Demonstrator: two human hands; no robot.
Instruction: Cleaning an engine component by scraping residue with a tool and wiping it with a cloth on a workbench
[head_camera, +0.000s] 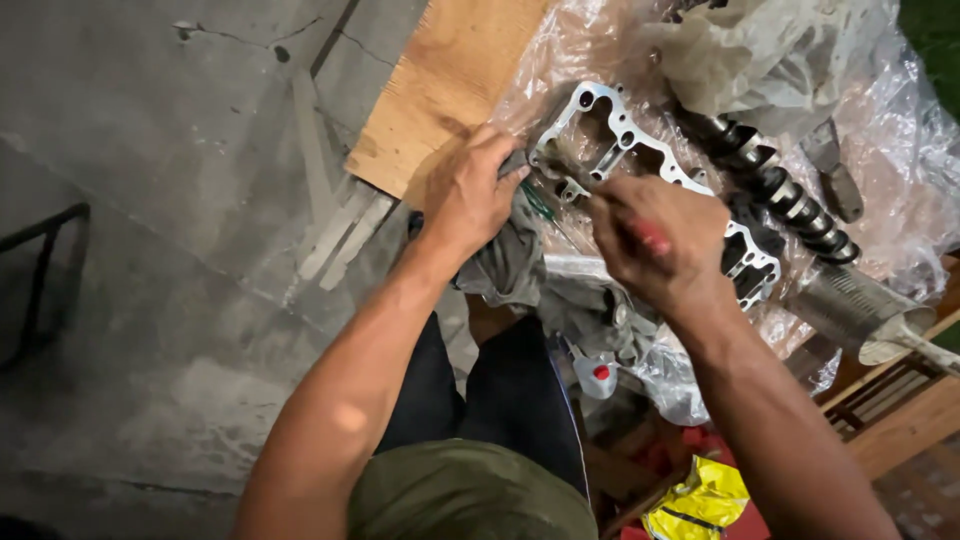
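From the head view, the left hand (470, 195) presses a grey rag (510, 262) against the near end of a metal frame (640, 160), a ladder-shaped casting lying on clear plastic (900, 130) spread over the counter (450, 80), while the right hand (655, 240) is closed round a red-handled tool (648, 237) (its tip hidden) held over the frame's middle. The step in hand looks like cleaning or scraping the frame; the next move likely calls for steadying it with the rag and working along toward the end beside the camshaft (785, 190) and tin can (850, 305).
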